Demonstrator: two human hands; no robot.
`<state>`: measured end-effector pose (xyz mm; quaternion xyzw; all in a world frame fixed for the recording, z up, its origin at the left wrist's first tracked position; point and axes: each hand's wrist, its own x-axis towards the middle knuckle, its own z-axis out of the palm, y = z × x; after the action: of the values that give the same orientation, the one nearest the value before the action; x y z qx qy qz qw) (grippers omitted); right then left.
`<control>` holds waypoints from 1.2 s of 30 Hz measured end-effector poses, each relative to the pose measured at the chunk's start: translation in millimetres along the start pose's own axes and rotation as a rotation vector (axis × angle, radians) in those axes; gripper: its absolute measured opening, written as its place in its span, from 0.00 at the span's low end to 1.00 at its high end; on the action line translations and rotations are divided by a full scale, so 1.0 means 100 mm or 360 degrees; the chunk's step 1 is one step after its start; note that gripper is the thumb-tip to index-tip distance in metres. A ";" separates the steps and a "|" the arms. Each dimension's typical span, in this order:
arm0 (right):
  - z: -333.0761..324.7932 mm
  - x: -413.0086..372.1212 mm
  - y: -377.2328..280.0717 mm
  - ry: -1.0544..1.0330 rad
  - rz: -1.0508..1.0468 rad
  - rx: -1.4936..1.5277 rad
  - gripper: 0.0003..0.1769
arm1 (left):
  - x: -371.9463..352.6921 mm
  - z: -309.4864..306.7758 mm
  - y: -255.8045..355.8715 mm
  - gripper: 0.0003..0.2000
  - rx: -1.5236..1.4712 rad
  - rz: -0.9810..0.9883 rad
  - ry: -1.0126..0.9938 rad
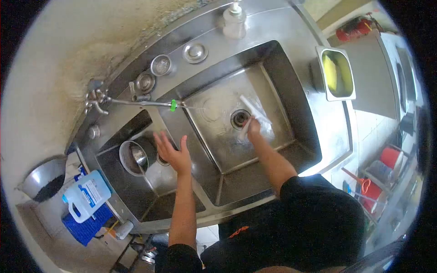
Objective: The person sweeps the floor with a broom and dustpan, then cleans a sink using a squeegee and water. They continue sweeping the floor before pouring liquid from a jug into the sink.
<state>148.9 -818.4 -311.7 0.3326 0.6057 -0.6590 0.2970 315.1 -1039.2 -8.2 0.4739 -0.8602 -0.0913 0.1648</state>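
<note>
My right hand (pixel 253 130) is closed on a crumpled white cloth (pixel 256 110) in the large steel sink basin (pixel 223 157). The cloth looks wet and lies beside the drain (pixel 240 119), spread over the basin floor. My left hand (pixel 175 152) is held open, fingers spread and holding nothing, above the divider by the smaller basin. Left of it, a metal pot (pixel 124 159) with a ladle (pixel 139 155) in it stands in the smaller basin. A long faucet spout (pixel 141 103) with a green clip (pixel 174 105) runs water into the large basin.
Small metal strainers (pixel 161 65) and a drain cover (pixel 195 53) sit along the back ledge, with a soap bottle (pixel 234 22). A metal container (pixel 337 73) holding a yellow item stands at right. A blue jug (pixel 87 196) and wok (pixel 44 177) are at left.
</note>
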 end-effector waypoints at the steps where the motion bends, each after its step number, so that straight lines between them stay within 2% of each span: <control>1: -0.24 0.66 0.16 -0.0058 -0.0043 -0.0620 0.18 | -0.04 0.03 -0.01 0.35 -0.0229 0.0070 0.0057; 2: -0.04 0.47 -0.17 0.0272 -0.0078 -0.0526 0.17 | -0.07 0.06 0.01 0.28 -0.0456 0.0147 0.0117; 3: 0.09 0.38 -0.38 0.0531 -0.0260 -0.0708 0.16 | -0.11 0.10 0.11 0.23 -0.0595 0.0013 -0.0043; 4: 0.22 0.28 -0.49 0.0711 -0.0547 -0.0916 0.16 | -0.13 0.16 0.22 0.18 -0.0737 -0.0120 -0.0201; 5: 0.41 0.15 -0.57 0.0702 -0.0762 -0.0979 0.15 | -0.14 0.53 0.13 0.17 -0.1101 -0.0283 -0.0269; 6: 0.63 0.02 -0.62 0.0559 -0.0897 -0.0942 0.14 | -0.12 0.96 0.00 0.15 -0.1465 -0.0444 -0.0336; 7: 0.89 -0.11 -0.61 0.0284 -0.0876 -0.0838 0.14 | 0.01 1.13 0.05 0.14 -0.1921 -0.0905 -0.0412; 8: 1.11 -0.14 -0.57 -0.0492 -0.0522 -0.0386 0.13 | 0.17 1.30 0.11 0.13 -0.2377 -0.1369 -0.0476; 10: 1.69 -0.67 -0.71 -0.0809 -0.0053 -0.0134 0.10 | 0.48 1.74 0.09 0.13 -0.2646 -0.1539 -0.0300; 11: 1.91 -0.64 -0.62 -0.0841 -0.0056 -0.0137 0.10 | 0.64 1.86 0.04 0.13 -0.2651 -0.1523 -0.0266; 13: 2.26 -0.42 -0.37 -0.1233 0.0214 -0.0007 0.08 | 0.84 2.08 -0.07 0.15 -0.3016 -0.1616 -0.0177; 14: 2.38 -0.47 -0.38 -0.1242 0.0227 -0.0013 0.08 | 0.87 2.25 -0.13 0.14 -0.2873 -0.1945 0.0196; 15: 2.49 -0.55 -0.42 -0.1226 0.0351 0.0027 0.08 | 0.83 2.17 -0.10 0.14 -0.2862 -0.1947 0.0213; 17: 2.64 -0.58 -0.32 -0.1230 0.0493 0.0070 0.08 | 0.76 1.68 0.02 0.17 -0.1172 -0.1444 -0.0489; 18: 2.68 -0.48 -0.20 -0.1374 0.0419 0.0037 0.08 | 0.71 1.32 0.10 0.17 -0.1161 -0.1446 -0.0465; 19: 2.73 -0.44 -0.13 -0.1515 0.0337 0.0005 0.07 | 0.63 0.90 0.23 0.17 -0.0921 -0.0988 -0.0497; 20: 2.76 -0.62 -0.25 -0.1394 0.0266 -0.0024 0.06 | 0.63 0.58 0.37 0.19 -0.0674 -0.0536 -0.0527; 21: 2.80 -0.81 -0.37 -0.1272 0.0198 -0.0058 0.05 | 0.71 0.34 0.38 0.15 -0.0857 -0.0302 -0.0335; 22: 2.81 -0.77 -0.37 -0.1304 0.0185 -0.0141 0.05 | 0.83 0.07 0.32 0.12 -0.1036 -0.0068 -0.0139; 23: 2.81 -0.71 -0.35 -0.1336 0.0177 -0.0231 0.05 | 1.12 -0.30 0.32 0.07 -0.0875 0.0299 0.0142; 24: 2.78 -0.66 -0.31 -0.1371 0.0176 -0.0327 0.05 | 1.35 -0.56 0.21 0.07 -0.0499 0.0316 0.0294; 25: 2.79 -0.62 -0.27 -0.1413 0.0172 -0.0420 0.05 | 1.58 -0.80 0.14 0.08 -0.0342 0.0251 0.0380; 27: 2.77 -0.65 -0.30 -0.1615 0.0196 -0.0455 0.05 | 2.03 -1.11 -0.02 0.09 0.0120 0.0538 0.0618; 28: 2.73 -0.70 -0.35 -0.1771 0.0232 -0.0403 0.05 | 2.18 -1.16 -0.13 0.09 0.0127 0.0526 0.0622; 30: 2.67 -0.93 -0.53 -0.1689 0.0305 -0.0332 0.07 | 2.40 -1.22 -0.29 0.10 0.0416 0.0617 0.0426; 32: 2.62 -1.05 -0.62 -0.1595 0.0381 -0.0257 0.08 | 2.49 -1.24 -0.36 0.09 0.0408 0.0599 0.0356; 34: 2.60 -1.09 -0.66 -0.1341 0.0370 -0.0186 0.12 | 2.49 -1.23 -0.38 0.09 0.0395 0.0599 0.0283; 36: 2.56 -1.10 -0.69 -0.1357 0.0364 -0.0169 0.12 | 2.44 -1.17 -0.40 0.08 0.0310 0.0580 0.0495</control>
<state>140.2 -1068.5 -170.6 0.0804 0.4214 -0.6681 0.6080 269.0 -1267.0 135.5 0.3332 -0.9003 0.0972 0.2625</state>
